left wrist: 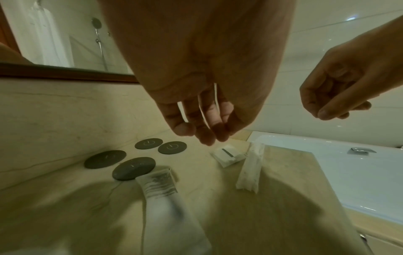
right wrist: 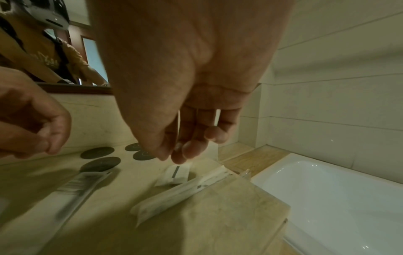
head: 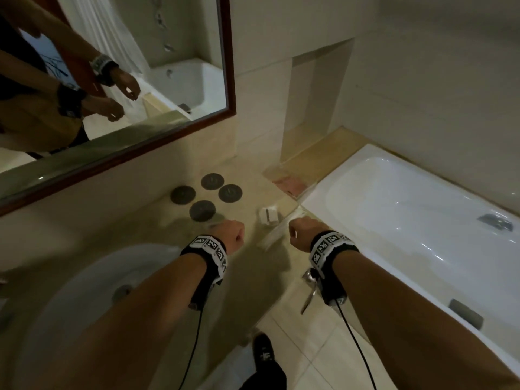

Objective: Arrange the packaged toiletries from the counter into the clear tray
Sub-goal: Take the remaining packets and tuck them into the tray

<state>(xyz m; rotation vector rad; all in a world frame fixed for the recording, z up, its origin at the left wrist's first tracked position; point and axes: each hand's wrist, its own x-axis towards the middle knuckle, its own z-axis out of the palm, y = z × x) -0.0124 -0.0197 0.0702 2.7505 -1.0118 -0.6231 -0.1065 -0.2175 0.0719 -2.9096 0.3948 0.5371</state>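
Lowest in the left wrist view, a long white packet (left wrist: 165, 203) lies on the beige counter (left wrist: 283, 215). Above it the left hand (left wrist: 196, 96) hangs empty, fingers loosely curled, as does the right hand (right wrist: 185, 103) (both hover). Mid-frame lie a slim wrapped packet (right wrist: 174, 195) and a small square packet (right wrist: 176, 174). Further up-left sit four dark discs (left wrist: 133, 167). The clear tray (head: 292, 181) rests at the counter's far end.

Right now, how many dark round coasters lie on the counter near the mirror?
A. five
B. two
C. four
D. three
C: the head view shows four dark round coasters in a cluster on the counter, and the left wrist view shows the same four beside the packaged toiletries.
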